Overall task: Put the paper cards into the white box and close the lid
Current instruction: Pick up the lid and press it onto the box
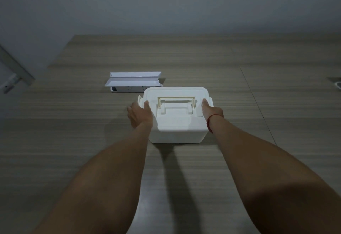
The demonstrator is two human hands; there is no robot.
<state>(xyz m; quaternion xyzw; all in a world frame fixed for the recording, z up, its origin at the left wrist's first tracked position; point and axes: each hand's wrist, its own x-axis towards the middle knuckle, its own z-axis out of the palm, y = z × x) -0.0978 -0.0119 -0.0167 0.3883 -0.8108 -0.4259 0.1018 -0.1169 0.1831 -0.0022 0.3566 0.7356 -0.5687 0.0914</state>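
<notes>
The white box (pixel 177 121) stands on the wooden table in the middle of the view, its lid down and a flat carrying handle (pixel 176 100) lying on top. My left hand (pixel 139 114) holds the box's left side, thumb over the lid edge by the left latch. My right hand (pixel 210 111) grips the right side the same way, a red string around that wrist. No paper cards are visible; the inside of the box is hidden by the lid.
Behind the box to the left lies a white power strip (pixel 127 89) with two white tray-like pieces (pixel 132 80) stacked on it. A grey wall rises beyond the table's far edge. A small object (pixel 336 84) shows at the right edge.
</notes>
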